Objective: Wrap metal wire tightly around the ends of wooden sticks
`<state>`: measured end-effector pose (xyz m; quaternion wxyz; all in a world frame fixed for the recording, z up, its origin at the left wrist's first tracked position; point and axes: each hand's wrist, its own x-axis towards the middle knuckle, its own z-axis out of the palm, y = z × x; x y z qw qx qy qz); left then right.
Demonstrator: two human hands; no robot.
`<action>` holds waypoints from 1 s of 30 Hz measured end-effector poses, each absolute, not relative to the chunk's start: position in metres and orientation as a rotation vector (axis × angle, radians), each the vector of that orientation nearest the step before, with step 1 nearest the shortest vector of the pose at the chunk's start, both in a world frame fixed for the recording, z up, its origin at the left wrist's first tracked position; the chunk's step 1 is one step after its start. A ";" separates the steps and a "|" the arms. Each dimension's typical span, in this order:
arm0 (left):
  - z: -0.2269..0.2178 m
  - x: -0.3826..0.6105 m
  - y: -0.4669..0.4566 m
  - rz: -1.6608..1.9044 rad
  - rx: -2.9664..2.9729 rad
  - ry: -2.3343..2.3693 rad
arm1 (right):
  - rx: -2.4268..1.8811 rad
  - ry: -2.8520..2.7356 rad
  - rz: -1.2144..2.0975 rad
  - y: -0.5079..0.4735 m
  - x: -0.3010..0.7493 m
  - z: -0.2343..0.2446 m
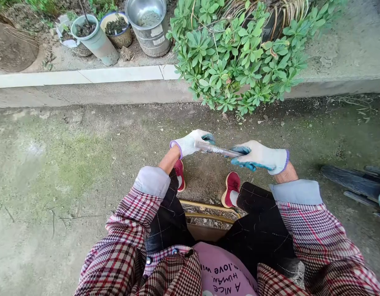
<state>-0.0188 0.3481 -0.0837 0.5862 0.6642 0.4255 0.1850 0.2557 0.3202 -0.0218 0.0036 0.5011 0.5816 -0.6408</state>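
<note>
I sit on a low stool (208, 209) with both arms out over my knees, wearing white work gloves with blue-green palms. My left hand (192, 142) is closed around one end of a thin grey metal bar (217, 150). My right hand (260, 157) grips the other end, fingers curled under it. The bar lies almost level between the two hands, above the dirt ground in front of my red shoes (231, 188).
A leafy green bush (239, 57) hangs over a concrete curb (85, 76) just ahead. Behind the curb stand several pots and a metal bucket (149, 24). Dark tools or boards (356, 183) lie on the ground at right. Mossy concrete spreads to the left.
</note>
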 end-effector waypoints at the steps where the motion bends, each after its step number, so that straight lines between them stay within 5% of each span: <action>1: -0.081 -0.019 0.348 0.388 1.590 0.995 | 1.489 1.861 -1.951 0.320 0.256 -0.024; 10: -0.056 -0.014 0.338 0.223 1.622 1.143 | 1.459 2.081 -0.985 0.323 0.235 -0.047; 15: -0.058 -0.011 0.336 0.252 1.556 1.160 | 1.809 2.166 -0.918 0.334 0.240 -0.051; 18: -0.060 -0.007 0.338 0.387 1.425 1.129 | 1.932 2.159 -1.131 0.332 0.243 -0.046; 23: -0.062 -0.001 0.344 0.578 1.319 1.069 | 2.127 1.880 -2.015 0.322 0.238 -0.044; 30: -0.066 -0.004 0.350 0.643 1.225 1.008 | 2.129 1.663 -2.356 0.320 0.232 -0.033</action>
